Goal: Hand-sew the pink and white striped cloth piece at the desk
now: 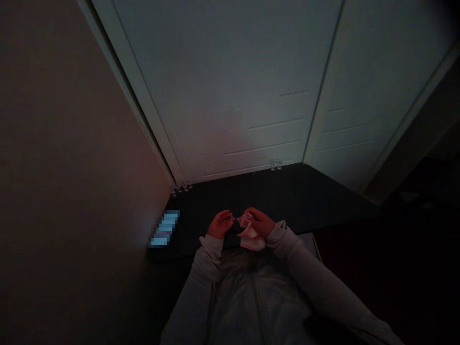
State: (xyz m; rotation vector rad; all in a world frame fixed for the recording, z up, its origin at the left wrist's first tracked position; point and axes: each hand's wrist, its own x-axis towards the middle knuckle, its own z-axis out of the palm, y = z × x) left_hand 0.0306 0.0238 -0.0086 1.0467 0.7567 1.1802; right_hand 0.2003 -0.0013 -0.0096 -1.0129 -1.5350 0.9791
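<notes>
The scene is very dark. Over a black tabletop (287, 196) my left hand (220, 224) and my right hand (259, 220) meet, both with fingers curled. Between them is a small pale pink piece of cloth (250, 236), bunched and hanging a little below my right hand. My right hand grips its upper part; my left hand pinches its left edge. Both arms wear light grey sleeves, and a grey zipped jacket shows below.
A lit, blurred rectangular screen (165, 228) lies at the table's left edge. White panelled cupboard doors (244, 96) rise behind the table, with small shiny knobs (276, 164) at their base. A plain wall (64, 167) closes the left side; the right is dark.
</notes>
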